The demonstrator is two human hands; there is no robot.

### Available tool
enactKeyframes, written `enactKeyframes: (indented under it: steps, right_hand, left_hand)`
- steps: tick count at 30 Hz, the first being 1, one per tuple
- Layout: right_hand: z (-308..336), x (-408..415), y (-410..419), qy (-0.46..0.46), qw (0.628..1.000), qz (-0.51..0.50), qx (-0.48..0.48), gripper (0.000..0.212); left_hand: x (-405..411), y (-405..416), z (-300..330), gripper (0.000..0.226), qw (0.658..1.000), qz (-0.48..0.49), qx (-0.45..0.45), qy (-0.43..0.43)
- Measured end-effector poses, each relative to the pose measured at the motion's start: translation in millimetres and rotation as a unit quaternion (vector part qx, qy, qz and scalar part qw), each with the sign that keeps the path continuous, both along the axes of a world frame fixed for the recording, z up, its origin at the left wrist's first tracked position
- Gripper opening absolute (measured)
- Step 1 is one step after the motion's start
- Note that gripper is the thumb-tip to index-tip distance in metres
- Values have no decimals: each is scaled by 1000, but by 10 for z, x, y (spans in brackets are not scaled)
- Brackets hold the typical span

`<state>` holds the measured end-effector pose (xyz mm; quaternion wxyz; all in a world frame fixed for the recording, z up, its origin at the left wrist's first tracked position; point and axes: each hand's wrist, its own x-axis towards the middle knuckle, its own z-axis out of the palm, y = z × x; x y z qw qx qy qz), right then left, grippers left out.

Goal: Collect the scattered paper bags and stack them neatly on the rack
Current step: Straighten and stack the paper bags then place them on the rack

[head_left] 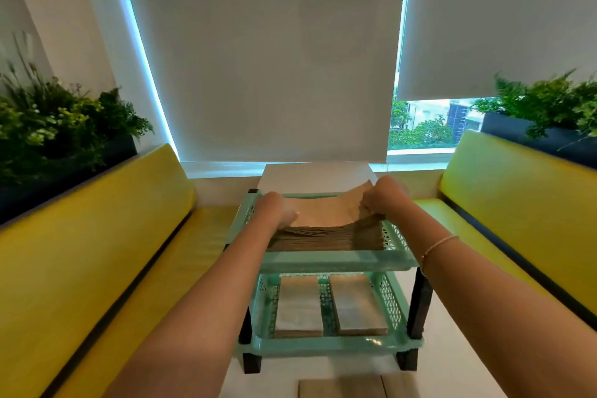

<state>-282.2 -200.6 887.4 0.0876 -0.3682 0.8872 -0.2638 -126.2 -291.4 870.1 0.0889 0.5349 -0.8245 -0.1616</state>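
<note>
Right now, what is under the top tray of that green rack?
Under the top tray sits a lower tray holding two flat stacks of paper bags side by side. Their far ends are hidden by the tray above.

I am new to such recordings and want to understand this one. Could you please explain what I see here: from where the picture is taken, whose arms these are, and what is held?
There is one picture, from a camera worn on a person's head, looking forward and down. No machine is involved; the two bare arms are the person's own.

Before them stands a green plastic rack with two shelves. On the top shelf lies a stack of brown paper bags. The left hand rests at the stack's left edge, and the right hand grips its right edge, lifting that side a little.

The lower shelf holds two smaller piles, side by side. More paper bags lie at the picture's bottom edge. Yellow benches stand on both sides.
</note>
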Motion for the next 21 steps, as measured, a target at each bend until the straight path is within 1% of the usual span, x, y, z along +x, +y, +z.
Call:
enactKeyframes:
  steps: [4,7,10,12,15,17,18,19,21]
  right_hand:
    - [-54,-33,-11,19,1000,-5,22,26]
    - [-79,-47,-27,9,998,2,56,27]
    - [-108,-66,-46,3,998,-4,59,27]
    - [-138,-94,-63,18,998,-3,64,27]
    - [-173,-85,-39,31,998,8,58,27]
    - [-177,-47,-11,34,999,-1,21,28]
    - [-164,-11,16,44,999,-7,-13,31]
    - [-138,39,68,57,996,-9,-64,37]
    - [-88,196,273,61,979,11,-195,50]
  left_hand:
    - [-28,13,-55,48,1000,-5,13,-6]
    - [-44,-10,-102,42,1000,12,25,-7]
    - [-76,-26,-137,41,999,23,41,-11]
    - [-84,-13,-141,42,999,25,40,-9]
    - [-63,3,-160,42,998,36,45,12]
    - [-52,28,-157,47,997,49,49,40]
    - [-55,43,-150,51,996,54,39,57]
    - [-52,75,-134,56,995,57,19,82]
    - [-21,251,-88,60,980,41,-28,190]
